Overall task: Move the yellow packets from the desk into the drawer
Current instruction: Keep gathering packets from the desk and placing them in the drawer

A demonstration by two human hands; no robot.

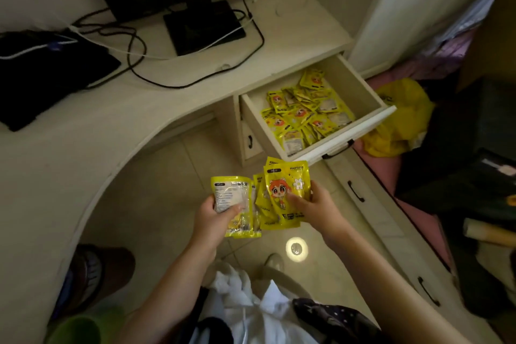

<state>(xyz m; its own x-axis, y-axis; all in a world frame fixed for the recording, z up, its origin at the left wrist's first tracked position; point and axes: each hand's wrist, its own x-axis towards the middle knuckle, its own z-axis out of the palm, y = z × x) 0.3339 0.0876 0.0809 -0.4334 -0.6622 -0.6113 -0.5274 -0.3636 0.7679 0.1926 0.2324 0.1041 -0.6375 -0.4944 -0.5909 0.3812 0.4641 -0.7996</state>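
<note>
Left hand [220, 211] grips one yellow packet [233, 204]; right hand [312, 204] pinches a fanned bunch of packets [282, 198]. Both are held over the floor, short of the open drawer [360, 92] at 1 o'clock. Best carried over the packet pile [304, 112] and released low, so nothing slides past the drawer front.

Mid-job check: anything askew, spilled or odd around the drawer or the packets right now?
Nothing spilled or damaged. The packets in the drawer lie in a loose, overlapping heap rather than stacked. The left hand holds one yellow packet and the right hand a fanned bunch, all short of the drawer.
</note>
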